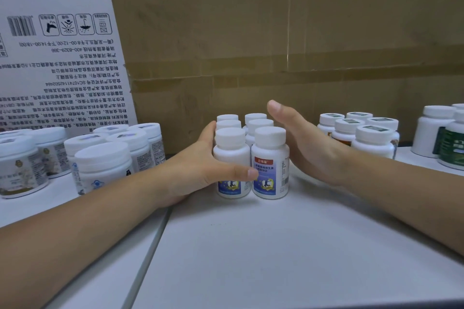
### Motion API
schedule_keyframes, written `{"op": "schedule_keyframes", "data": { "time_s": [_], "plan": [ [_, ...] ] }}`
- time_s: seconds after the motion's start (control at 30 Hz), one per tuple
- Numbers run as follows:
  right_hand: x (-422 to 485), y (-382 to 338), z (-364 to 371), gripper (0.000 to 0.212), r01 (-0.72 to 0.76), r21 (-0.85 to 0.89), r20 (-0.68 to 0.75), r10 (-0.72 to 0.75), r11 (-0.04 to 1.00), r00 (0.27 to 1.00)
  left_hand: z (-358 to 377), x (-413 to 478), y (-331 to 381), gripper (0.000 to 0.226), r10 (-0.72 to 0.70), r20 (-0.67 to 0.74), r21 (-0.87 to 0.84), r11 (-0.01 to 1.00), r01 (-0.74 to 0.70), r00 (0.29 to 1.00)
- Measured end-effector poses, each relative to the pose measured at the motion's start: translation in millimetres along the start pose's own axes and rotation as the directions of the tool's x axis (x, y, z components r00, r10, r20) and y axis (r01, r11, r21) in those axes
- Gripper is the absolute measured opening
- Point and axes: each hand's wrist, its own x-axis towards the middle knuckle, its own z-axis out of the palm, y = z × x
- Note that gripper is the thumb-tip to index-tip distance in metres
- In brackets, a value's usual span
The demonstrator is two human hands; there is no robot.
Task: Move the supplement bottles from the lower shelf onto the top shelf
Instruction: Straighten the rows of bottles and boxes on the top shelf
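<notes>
a person's two bare forearms reach in from the lower corners onto a white shelf (251, 246). between the hands stands a tight cluster of six small white supplement bottles (270, 158), upright, in two rows of three running away from the camera. the two nearest show blue and yellow labels.

the left hand (198, 168) cups the left side of the cluster. its fingers (209, 128) lie fairly straight along the bottles, and its thumb stretches across the front of the nearest left bottle (231, 148) to the label of its neighbour. it presses rather than grips.

the right hand (301, 143) is flat, fingers straight and together, set along the right side of the cluster. whether its palm actually touches the bottles is hard to tell.

to the left stand wider white jars (100, 165). to the right is a group of sticker-capped bottles (359, 133), then a green-labelled bottle (452, 148). behind everything lean a brown cardboard box (276, 45) and a white printed carton (57, 63), its text upside down.
</notes>
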Motion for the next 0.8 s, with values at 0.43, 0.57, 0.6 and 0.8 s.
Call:
{"op": "schedule_keyframes", "data": {
  "time_s": [0.43, 0.57, 0.6, 0.8],
  "plan": [
    [-8.5, -3.7, -4.9, 0.13, -0.066, -0.416, -0.044, 0.053, 0.907, 0.998, 2.6, -5.9, 2.9, 0.097, -0.004, -0.024, 0.102, 0.995, 0.006, 1.0],
    [-10.6, -6.5, 3.3, 0.093, -0.047, -0.467, -0.052, 0.025, 0.883, 0.998, 2.6, -6.8, 2.6, 0.099, -0.01, -0.026, 0.128, 0.992, 0.013, 1.0],
    [-10.3, -6.8, 4.4, 0.085, -0.049, -0.471, -0.067, 0.02, 0.881, 0.998, 2.3, -6.9, 2.4, 0.099, -0.011, -0.027, 0.135, 0.991, 0.015, 1.0],
    [-7.8, -3.7, 2.6, 0.091, -0.036, -0.444, -0.041, 0.02, 0.895, 0.999, -0.4, -4.2, -1.0, 0.104, -0.003, -0.047, 0.15, 0.989, 0.01, 0.999]
  ]
}}
